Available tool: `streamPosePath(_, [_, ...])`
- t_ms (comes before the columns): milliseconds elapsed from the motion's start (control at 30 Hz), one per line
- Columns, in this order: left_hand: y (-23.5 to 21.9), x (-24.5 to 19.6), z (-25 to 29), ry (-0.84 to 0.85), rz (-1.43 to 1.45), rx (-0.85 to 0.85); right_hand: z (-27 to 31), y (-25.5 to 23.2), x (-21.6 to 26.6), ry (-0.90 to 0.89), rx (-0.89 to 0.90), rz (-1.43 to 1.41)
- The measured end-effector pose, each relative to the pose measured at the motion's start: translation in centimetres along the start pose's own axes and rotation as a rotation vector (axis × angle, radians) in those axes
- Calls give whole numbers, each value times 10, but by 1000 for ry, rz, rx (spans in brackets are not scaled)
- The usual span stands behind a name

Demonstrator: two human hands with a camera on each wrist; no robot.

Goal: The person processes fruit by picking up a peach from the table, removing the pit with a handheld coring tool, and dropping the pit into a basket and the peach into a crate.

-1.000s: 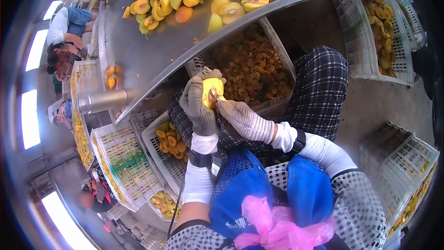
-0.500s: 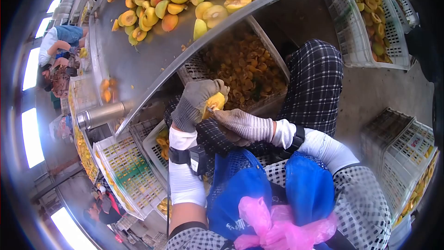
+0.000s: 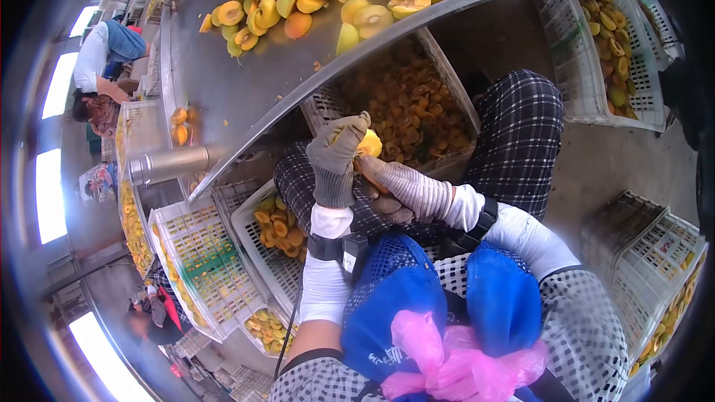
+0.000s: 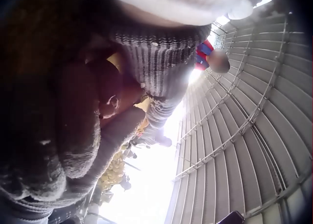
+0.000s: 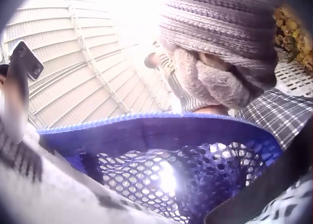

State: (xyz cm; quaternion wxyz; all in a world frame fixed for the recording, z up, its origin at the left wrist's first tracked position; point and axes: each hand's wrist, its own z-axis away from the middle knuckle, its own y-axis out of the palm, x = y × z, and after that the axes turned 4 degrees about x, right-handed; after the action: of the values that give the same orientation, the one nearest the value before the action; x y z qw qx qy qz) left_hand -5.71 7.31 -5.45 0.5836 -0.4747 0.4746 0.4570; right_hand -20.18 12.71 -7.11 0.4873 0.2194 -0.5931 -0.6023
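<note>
My gloved left hand (image 3: pixel 333 155) grips a yellow peach half (image 3: pixel 370 144), which shows beyond the fingers on the right side. Close below it, my right hand (image 3: pixel 411 187) in a striped knit glove has its fingers curled, with the fingertips right by the fruit. The small pitting tool in that hand is hidden by the glove and the fruit. In the left wrist view, the left glove (image 4: pixel 78 136) is dark and bits of yellow flesh show near it. From the right wrist, the right glove (image 5: pixel 215 77) appears with curled fingers above a blue mesh apron (image 5: pixel 161 180).
A metal table (image 3: pixel 201 67) ahead carries a heap of halved peaches (image 3: pixel 298 0). Under its edge stands a crate (image 3: pixel 452 78) full of scraps. White crates with fruit stand left (image 3: pixel 212 268) and right (image 3: pixel 648 283). A metal pipe (image 3: pixel 175 164) projects at the left.
Earlier the peach half's cut face pointed up with the tool's metal tip in its middle. The left hand has since turned it, and the fingers cover more of it; the tip is out of sight.
</note>
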Motion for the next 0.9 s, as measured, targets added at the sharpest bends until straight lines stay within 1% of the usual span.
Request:
streamPosePath(67, [-2, 0, 1, 8, -9, -2, 0, 3, 2, 48, -92, 114])
streamPosePath(100, [-2, -1, 2, 13, -21, -10, 0, 3, 2, 45, -94, 116])
streamPosePath(167, [-4, -2, 4, -3, 17, 1, 4, 4, 3, 58, 50, -33])
streamPosePath(200, [-5, -3, 4, -21, 53, 13, 4, 4, 3, 49, 46, -27])
streamPosePath(233, [-5, -3, 6, -14, 58, 18, 4, 4, 1, 50, 121, -53])
streamPosePath(267, [-6, -3, 8, -46, 131, 22, 3, 4, -1, 53, 196, -77])
streamPosePath(300, [-6, -3, 10, -78, 205, 26, 2, 4, -3, 51, 194, -67])
streamPosePath(333, [-5, -3, 12, -70, 207, 28, 0, 5, -6, 11, 55, 88])
streamPosePath(367, [-1, -3, 14, -137, 386, -21, -1, 7, -8, -34, -83, 242])
streamPosePath(400, [3, -2, 15, -203, 567, -68, -2, 11, -10, -40, -81, 255])
streamPosePath(433, [5, 5, 12, -173, 633, -90, -2, 14, -12, -117, -165, 379])
streamPosePath(467, [5, 8, 12, -163, 639, -87, -1, 17, -13, -192, -251, 500])
streamPosePath(533, [4, 5, 17, -123, 539, -123, -2, 17, -19, -216, -252, 516])
streamPosePath(567, [-1, 2, 19, -114, 542, -130, -8, 11, -25, -364, -234, 622])
streamPosePath(600, [-9, -7, 22, -142, 810, 77, -12, 13, -29, -511, -212, 724])
streamPosePath(633, [-14, -15, 26, -167, 1070, 293, -13, 13, -33, -505, -202, 729])
streamPosePath(667, [-16, -22, 32, -229, 827, -62, -13, 13, -36, -528, -262, 892])
streamPosePath(700, [-26, -23, 41, -165, 651, -200, -12, 14, -36, -552, -327, 1054])
streamPosePath(733, [-44, -23, 52, -103, 476, -332, -13, 16, -30, -548, -325, 1060])
streamPosePath(800, [-102, -15, 74, -115, -107, -577, -15, 15, -10, -80, -695, 1474])
streamPosePath(833, [-152, 7, 88, -119, -675, -615, -20, -3, -9, 51, -737, 1457])
streamPosePath(867, [-186, 24, 97, -115, -1247, -618, -15, 2, -5, 89, -776, 1507])
streamPosePath(900, [-183, 15, 99, -122, -1249, -620, -17, 0, -4, 113, -779, 1524])
